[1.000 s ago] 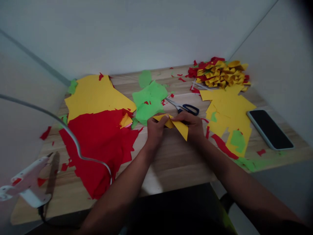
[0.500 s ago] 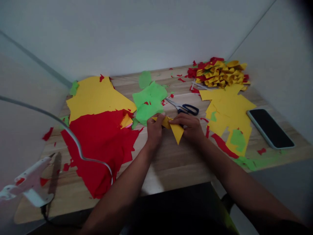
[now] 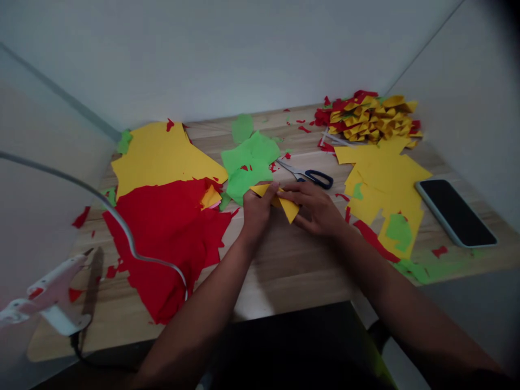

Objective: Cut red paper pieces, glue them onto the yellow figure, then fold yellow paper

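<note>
Between my two hands is a small folded piece of yellow paper (image 3: 289, 209), a pointed corner of it hanging down toward me. My left hand (image 3: 258, 210) pinches its left end, thumb on top. My right hand (image 3: 319, 208) grips the other end, with fingertips pressed on the fold. Just beyond my hands lie scissors (image 3: 312, 176) with dark blue handles, their blades toward green paper (image 3: 252, 162). Parts of the folded piece are hidden behind my fingers.
Red sheets (image 3: 170, 233) and a yellow sheet (image 3: 158, 157) lie left. A white-and-pink glue gun (image 3: 60, 292) stands front left, a pale cable (image 3: 122, 222) crossing nearby. At right are yellow offcuts (image 3: 377, 173), a phone (image 3: 457, 214) and a pile of folded yellow pieces (image 3: 374, 119).
The hanging corner of the yellow paper has moved up and left and looks shorter. My right hand's fingers have shifted around it. Both hands still hold the piece.
</note>
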A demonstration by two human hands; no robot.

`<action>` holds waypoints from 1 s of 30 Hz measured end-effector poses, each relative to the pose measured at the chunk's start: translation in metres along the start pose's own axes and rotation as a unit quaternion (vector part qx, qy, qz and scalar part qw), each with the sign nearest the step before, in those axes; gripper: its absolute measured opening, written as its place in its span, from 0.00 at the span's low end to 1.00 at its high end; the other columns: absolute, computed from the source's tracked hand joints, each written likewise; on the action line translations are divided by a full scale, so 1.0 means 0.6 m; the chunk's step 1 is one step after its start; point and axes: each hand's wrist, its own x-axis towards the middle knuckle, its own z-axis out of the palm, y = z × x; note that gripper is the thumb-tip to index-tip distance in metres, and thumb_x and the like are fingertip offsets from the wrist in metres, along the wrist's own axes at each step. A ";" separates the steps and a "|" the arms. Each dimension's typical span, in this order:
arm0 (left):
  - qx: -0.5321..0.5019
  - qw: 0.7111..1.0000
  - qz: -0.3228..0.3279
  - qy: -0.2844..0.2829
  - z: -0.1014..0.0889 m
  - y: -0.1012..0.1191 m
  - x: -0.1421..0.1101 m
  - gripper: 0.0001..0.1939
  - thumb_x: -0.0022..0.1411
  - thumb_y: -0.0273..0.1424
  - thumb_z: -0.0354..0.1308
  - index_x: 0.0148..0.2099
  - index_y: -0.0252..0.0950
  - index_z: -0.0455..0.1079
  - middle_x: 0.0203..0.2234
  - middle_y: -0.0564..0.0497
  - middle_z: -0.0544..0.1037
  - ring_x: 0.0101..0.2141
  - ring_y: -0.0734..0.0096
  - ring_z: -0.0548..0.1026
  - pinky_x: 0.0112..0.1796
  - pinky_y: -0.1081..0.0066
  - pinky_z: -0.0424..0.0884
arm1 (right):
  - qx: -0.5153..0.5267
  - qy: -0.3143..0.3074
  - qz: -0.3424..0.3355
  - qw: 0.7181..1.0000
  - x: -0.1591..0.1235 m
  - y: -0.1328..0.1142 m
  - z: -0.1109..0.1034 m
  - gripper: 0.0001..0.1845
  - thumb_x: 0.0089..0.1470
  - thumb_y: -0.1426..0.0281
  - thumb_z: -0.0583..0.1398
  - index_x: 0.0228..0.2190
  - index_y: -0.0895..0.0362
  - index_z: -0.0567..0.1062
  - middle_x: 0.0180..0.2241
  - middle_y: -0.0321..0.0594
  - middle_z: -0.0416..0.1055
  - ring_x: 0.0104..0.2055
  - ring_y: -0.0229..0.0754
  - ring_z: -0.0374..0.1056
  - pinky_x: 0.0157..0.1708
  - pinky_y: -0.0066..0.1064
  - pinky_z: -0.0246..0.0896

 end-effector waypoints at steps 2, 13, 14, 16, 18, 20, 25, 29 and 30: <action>0.021 1.000 0.010 0.001 -0.004 0.000 0.003 0.14 0.54 0.40 0.68 0.34 0.34 0.74 0.25 0.54 0.75 0.26 0.76 0.71 0.30 0.75 0.67 | 0.058 0.032 0.007 0.998 0.002 -0.003 -0.005 0.28 0.60 0.49 0.55 0.54 0.50 0.75 0.54 0.47 0.70 0.56 0.53 0.67 0.53 0.46 0.65; 0.096 0.992 0.052 -0.061 0.004 0.011 -0.009 0.10 0.54 0.37 0.67 0.31 0.34 0.77 0.24 0.54 0.76 0.26 0.75 0.70 0.29 0.75 0.66 | 0.138 0.123 0.250 0.950 0.018 -0.005 0.022 0.13 0.53 0.59 0.64 0.29 0.56 0.79 0.28 0.38 0.76 0.29 0.40 0.69 0.30 0.31 0.62; 0.092 0.993 0.048 -0.064 0.004 0.011 -0.010 0.10 0.54 0.37 0.67 0.31 0.35 0.77 0.24 0.55 0.76 0.26 0.76 0.70 0.28 0.75 0.65 | 0.148 0.120 0.252 0.949 0.019 -0.005 0.021 0.12 0.52 0.59 0.64 0.28 0.56 0.78 0.27 0.38 0.76 0.28 0.40 0.68 0.29 0.31 0.61; 0.078 0.994 0.035 -0.066 0.004 0.010 -0.010 0.10 0.53 0.37 0.68 0.31 0.35 0.77 0.23 0.56 0.75 0.25 0.77 0.69 0.28 0.76 0.65 | 0.170 0.110 0.260 0.944 0.022 -0.007 0.017 0.13 0.51 0.59 0.64 0.27 0.56 0.77 0.25 0.37 0.74 0.26 0.38 0.66 0.26 0.29 0.59; 0.069 0.995 0.025 -0.064 0.004 0.008 -0.009 0.11 0.52 0.37 0.69 0.30 0.35 0.76 0.22 0.56 0.74 0.24 0.77 0.69 0.27 0.76 0.64 | 0.177 0.092 0.266 0.943 0.024 -0.009 0.013 0.13 0.50 0.60 0.64 0.26 0.57 0.76 0.24 0.37 0.74 0.26 0.38 0.65 0.25 0.29 0.58; 0.070 0.996 0.012 -0.062 0.004 0.006 -0.007 0.12 0.51 0.38 0.70 0.29 0.34 0.76 0.22 0.56 0.74 0.24 0.77 0.68 0.26 0.75 0.64 | 0.166 0.092 0.268 0.945 0.025 -0.011 0.012 0.12 0.50 0.61 0.63 0.25 0.57 0.75 0.24 0.37 0.73 0.26 0.37 0.65 0.25 0.28 0.58; 0.048 0.996 -0.007 -0.079 0.004 0.010 -0.008 0.15 0.50 0.40 0.70 0.37 0.35 0.77 0.28 0.53 0.77 0.29 0.74 0.73 0.32 0.74 0.68 | 0.158 0.119 0.284 0.938 0.025 -0.013 0.016 0.13 0.49 0.60 0.63 0.23 0.56 0.73 0.22 0.36 0.71 0.24 0.37 0.63 0.23 0.28 0.57; 0.036 0.994 -0.011 -0.107 0.004 0.017 -0.012 0.19 0.48 0.38 0.72 0.41 0.35 0.77 0.31 0.51 0.78 0.32 0.72 0.75 0.35 0.72 0.70 | 0.167 0.126 0.289 0.934 0.023 -0.010 0.017 0.12 0.48 0.60 0.63 0.23 0.56 0.72 0.22 0.35 0.70 0.24 0.37 0.63 0.23 0.28 0.57; 0.038 0.994 -0.011 -0.106 0.004 0.018 -0.012 0.18 0.48 0.38 0.72 0.40 0.35 0.77 0.31 0.50 0.79 0.32 0.71 0.76 0.36 0.72 0.71 | 0.166 0.129 0.287 0.935 0.022 -0.009 0.017 0.12 0.48 0.61 0.63 0.23 0.56 0.72 0.22 0.35 0.70 0.24 0.37 0.63 0.23 0.28 0.57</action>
